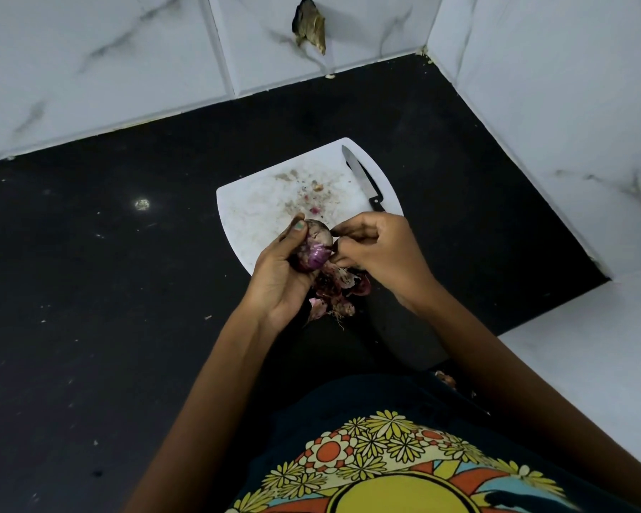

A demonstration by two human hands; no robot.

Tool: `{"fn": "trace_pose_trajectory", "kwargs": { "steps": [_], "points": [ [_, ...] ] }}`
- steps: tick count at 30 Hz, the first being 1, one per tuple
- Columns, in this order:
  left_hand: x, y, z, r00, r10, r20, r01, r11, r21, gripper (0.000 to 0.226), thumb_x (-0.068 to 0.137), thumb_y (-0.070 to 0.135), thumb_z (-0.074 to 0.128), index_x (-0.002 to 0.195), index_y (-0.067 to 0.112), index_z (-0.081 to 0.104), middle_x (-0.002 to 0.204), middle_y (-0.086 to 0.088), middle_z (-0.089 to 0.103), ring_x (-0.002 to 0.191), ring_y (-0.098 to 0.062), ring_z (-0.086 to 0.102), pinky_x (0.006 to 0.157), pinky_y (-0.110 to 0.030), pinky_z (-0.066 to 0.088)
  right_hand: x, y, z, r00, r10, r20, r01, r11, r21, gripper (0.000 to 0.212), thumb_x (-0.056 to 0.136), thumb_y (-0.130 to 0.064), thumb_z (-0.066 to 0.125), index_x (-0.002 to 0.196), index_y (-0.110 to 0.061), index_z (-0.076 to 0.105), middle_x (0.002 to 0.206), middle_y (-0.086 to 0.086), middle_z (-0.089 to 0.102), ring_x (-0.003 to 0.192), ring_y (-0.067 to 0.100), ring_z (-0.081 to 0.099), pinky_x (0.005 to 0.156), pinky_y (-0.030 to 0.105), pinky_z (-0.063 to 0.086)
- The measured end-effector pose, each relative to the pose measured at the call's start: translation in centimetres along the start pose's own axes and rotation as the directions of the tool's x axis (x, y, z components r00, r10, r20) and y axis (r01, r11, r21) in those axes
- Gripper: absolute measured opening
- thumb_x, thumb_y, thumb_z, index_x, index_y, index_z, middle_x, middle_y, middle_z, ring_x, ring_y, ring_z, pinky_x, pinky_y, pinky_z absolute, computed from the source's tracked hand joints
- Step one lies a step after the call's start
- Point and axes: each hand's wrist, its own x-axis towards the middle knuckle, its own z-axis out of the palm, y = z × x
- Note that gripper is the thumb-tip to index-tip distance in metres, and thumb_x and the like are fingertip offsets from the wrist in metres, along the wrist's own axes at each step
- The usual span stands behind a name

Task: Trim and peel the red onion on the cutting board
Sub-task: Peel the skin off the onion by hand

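While the knife [363, 179] lies idle along the far right edge of the white cutting board [252, 205], the work looks to be well into the peeling step: trimming seems done, judging by the rooty offcuts and the heap of loose skins [335, 290] at the board's near edge, just under the hands. The red onion [313, 249] is held up above the near part of the board, not resting on it, and a patch of glossy purple flesh shows where dry skin is already off.

The left hand [278, 275] cradles the onion from below and behind, fingers curled round it and the thumb lying over its top; that grip is clamped on the bulb. The right hand [378, 253] comes in from the right with fingers bent inward, its fingertips together on a flap of skin at the onion's side (exactly how much it has hold of is hard to see).

Next, I judge, comes a pull away from the bulb to strip that flap, then a turn of the onion in the left hand to reach the dull skin remaining on its far side. Both forearms reach forward over the dark bench [108, 290].
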Motion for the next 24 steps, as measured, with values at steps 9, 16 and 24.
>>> {"fn": "trace_pose_trajectory", "kwargs": {
  "steps": [9, 16, 24],
  "points": [
    [0.0, -0.3, 0.0, 0.999, -0.001, -0.039, -0.002, 0.997, -0.072, 0.023, 0.096, 0.017, 0.051, 0.111, 0.001, 0.059, 0.105, -0.012, 0.063, 0.093, -0.018, 0.061, 0.096, -0.031, 0.047, -0.2, 0.0, 0.3, 0.996, -0.094, 0.0, 0.094, 0.99, -0.101, 0.019, 0.072, -0.017, 0.081, 0.082, -0.009, 0.068, 0.077, 0.003, 0.071, 0.071, 0.016, 0.069, 0.07, 0.028, 0.059],
    [-0.4, 0.0, 0.2, 0.998, -0.033, -0.057, 0.028, 0.996, -0.087, 0.014, 0.095, 0.019, 0.052, 0.101, 0.01, 0.061, 0.088, -0.004, 0.067, 0.079, -0.013, 0.059, 0.071, -0.025, 0.046, 0.6, 1.1, -0.3, 1.0, -0.001, -0.028, -0.001, 0.998, -0.068, 0.008, 0.084, -0.002, 0.067, 0.091, 0.0, 0.068, 0.077, 0.006, 0.069, 0.063, 0.011, 0.069, 0.063, 0.023, 0.059],
    [-0.5, -0.4, 0.3, 0.991, 0.12, -0.052, -0.11, 0.98, 0.164, 0.036, 0.095, 0.006, 0.05, 0.13, 0.002, 0.051, 0.112, -0.012, 0.066, 0.092, -0.018, 0.067, 0.074, -0.029, 0.056, -0.1, 0.0, 0.1, 0.994, -0.105, -0.003, 0.103, 0.975, -0.196, 0.021, 0.08, -0.02, 0.073, 0.099, -0.011, 0.071, 0.089, -0.003, 0.072, 0.072, 0.004, 0.067, 0.071, 0.019, 0.056]
  ]
}}
